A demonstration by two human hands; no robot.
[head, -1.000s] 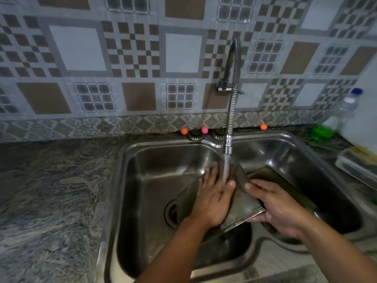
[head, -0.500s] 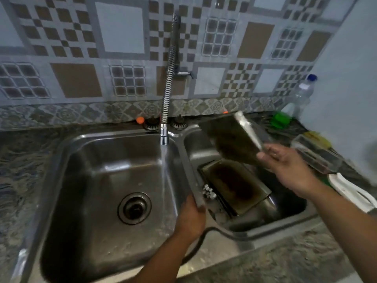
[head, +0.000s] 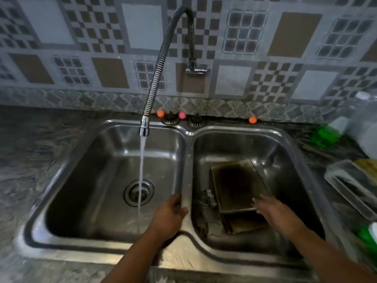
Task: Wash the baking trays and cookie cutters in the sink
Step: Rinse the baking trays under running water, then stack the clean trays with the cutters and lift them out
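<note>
Here my left hand (head: 170,211) grips the divider of the sink (head: 184,170); my right hand (head: 273,211), fingers spread and blurred, hovers over 2 trays (head: 234,184) stacked in the right basin. Tap (head: 144,127) running.

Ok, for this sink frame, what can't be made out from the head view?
- Blurred right hand: whether it touches the dark metal baking tray is unclear.
- Second tray underneath: mostly covered by the upper one.
- Small metal pieces beside the trays: too dim to tell if they are cookie cutters.
- Clear plastic bottle and green object: blurred, cut off by the right edge.
</note>
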